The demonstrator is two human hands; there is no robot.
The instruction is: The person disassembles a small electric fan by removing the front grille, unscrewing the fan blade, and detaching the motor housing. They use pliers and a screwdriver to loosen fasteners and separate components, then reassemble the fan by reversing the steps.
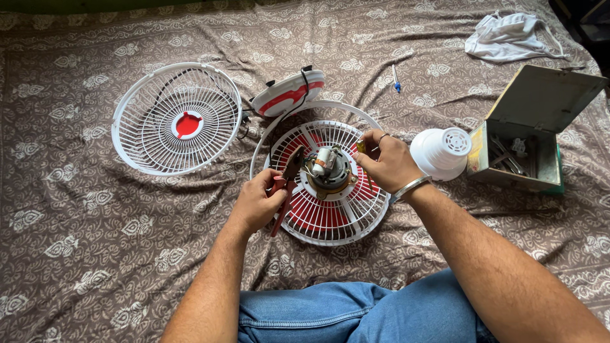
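Fan motor (328,168) sits bare in the rear grille (330,213) on the bed (95,254), probably heavy, best held by its casing. Left hand (257,203) grips red pliers (286,187); right hand (389,162) pinches a screwdriver (362,149). Far right, an open metal box (530,130) holds tools.

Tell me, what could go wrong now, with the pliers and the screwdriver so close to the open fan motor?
The pliers in the left hand point at the exposed motor; a slip might damage its wires. The right hand holds a screwdriver above the grille, so a loosened part could drop through it onto the soft patterned bedsheet.
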